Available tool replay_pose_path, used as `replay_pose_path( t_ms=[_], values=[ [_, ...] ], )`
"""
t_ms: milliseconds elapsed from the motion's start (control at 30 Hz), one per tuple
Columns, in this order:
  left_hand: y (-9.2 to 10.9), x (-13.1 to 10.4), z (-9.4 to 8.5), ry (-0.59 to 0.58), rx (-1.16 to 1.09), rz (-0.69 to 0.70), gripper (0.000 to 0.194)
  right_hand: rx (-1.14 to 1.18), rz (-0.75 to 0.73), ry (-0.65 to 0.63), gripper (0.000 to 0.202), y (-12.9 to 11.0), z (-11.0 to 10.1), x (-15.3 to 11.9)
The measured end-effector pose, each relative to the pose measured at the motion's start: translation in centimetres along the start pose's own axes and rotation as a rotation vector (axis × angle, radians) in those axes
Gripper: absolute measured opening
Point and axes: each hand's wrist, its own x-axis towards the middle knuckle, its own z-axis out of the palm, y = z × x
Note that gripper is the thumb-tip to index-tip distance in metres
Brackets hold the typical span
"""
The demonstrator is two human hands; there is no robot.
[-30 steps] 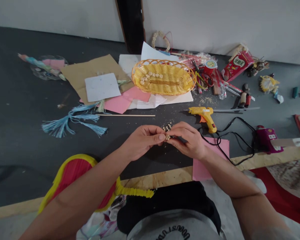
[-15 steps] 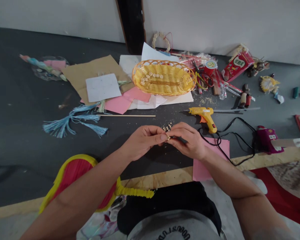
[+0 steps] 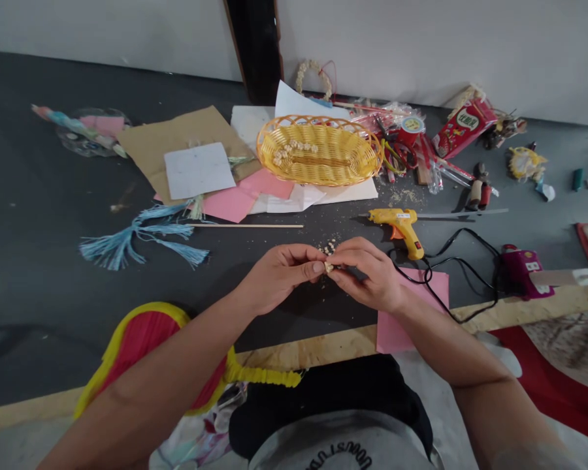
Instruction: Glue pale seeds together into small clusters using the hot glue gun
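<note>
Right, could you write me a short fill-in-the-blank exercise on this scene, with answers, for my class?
The left hand and right hand both hold the small piece; the ____ hand is nearer the glue gun. Of the glue gun and the basket, only the ____ has pale clusters inside. The tassel is ____. The fan has a red middle and a ____ edge.

Answers: right; basket; blue; yellow

A pale wall [image 3: 421, 59] backs the dark grey tabletop [image 3: 44, 261].
</note>
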Motion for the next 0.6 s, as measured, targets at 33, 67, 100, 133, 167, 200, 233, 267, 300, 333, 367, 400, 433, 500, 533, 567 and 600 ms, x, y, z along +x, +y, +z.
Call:
replay_pose_path(
  t_ms=[33,67,100,133,167,200,233,267,300,333,367,400,433,500,533,567,600],
  values=[
    [0.01,0.02,0.01,0.015,-0.015,-0.004,0.031,-0.009,0.004,0.001,0.016,-0.02,-0.07,0.02],
    [0.02,0.03,0.00,0.028,-0.027,-0.008,0.031,-0.019,0.009,0.004,0.016,-0.03,-0.14,0.02],
    [0.02,0.04,-0.02,0.037,-0.036,-0.012,0.032,-0.029,0.015,0.009,0.016,-0.02,-0.21,0.03],
    [0.02,0.05,-0.05,0.042,-0.039,-0.014,0.032,-0.039,0.022,0.015,0.016,0.01,-0.27,0.02],
    [0.00,0.06,-0.09,0.045,-0.034,-0.014,0.032,-0.049,0.031,0.021,0.015,0.05,-0.31,0.01],
    [-0.02,0.07,-0.14,0.047,-0.025,-0.010,0.032,-0.060,0.038,0.025,0.015,0.09,-0.33,0.00],
    [-0.06,0.08,-0.18,0.048,-0.013,-0.004,0.032,-0.072,0.041,0.028,0.014,0.15,-0.32,-0.02],
    [-0.10,0.09,-0.21,0.048,-0.001,0.001,0.033,-0.084,0.042,0.026,0.014,0.20,-0.29,-0.04],
    [-0.13,0.10,-0.23,0.046,0.011,0.005,0.033,-0.094,0.041,0.022,0.013,0.24,-0.24,-0.07],
    [-0.15,0.09,-0.24,0.044,0.022,0.006,0.033,-0.100,0.038,0.018,0.013,0.28,-0.17,-0.10],
    [-0.15,0.08,-0.24,0.041,0.030,0.005,0.033,-0.102,0.037,0.014,0.013,0.31,-0.10,-0.14],
    [-0.13,0.06,-0.22,0.035,0.038,0.003,0.032,-0.098,0.035,0.008,0.013,0.32,-0.02,-0.19],
    [-0.10,0.02,-0.20,0.027,0.045,0.001,0.032,-0.093,0.036,0.003,0.014,0.34,0.05,-0.24],
    [-0.03,-0.05,-0.14,0.011,0.059,0.001,0.030,-0.085,0.036,-0.007,0.015,0.37,0.17,-0.33],
    [0.01,-0.09,-0.12,0.003,0.064,0.001,0.030,-0.083,0.035,-0.010,0.015,0.39,0.22,-0.37],
    [0.03,-0.11,-0.10,-0.002,0.069,0.001,0.030,-0.082,0.033,-0.013,0.015,0.42,0.26,-0.41],
    [0.05,-0.13,-0.10,-0.004,0.074,0.001,0.030,-0.081,0.028,-0.014,0.015,0.46,0.29,-0.43]
  ],
)
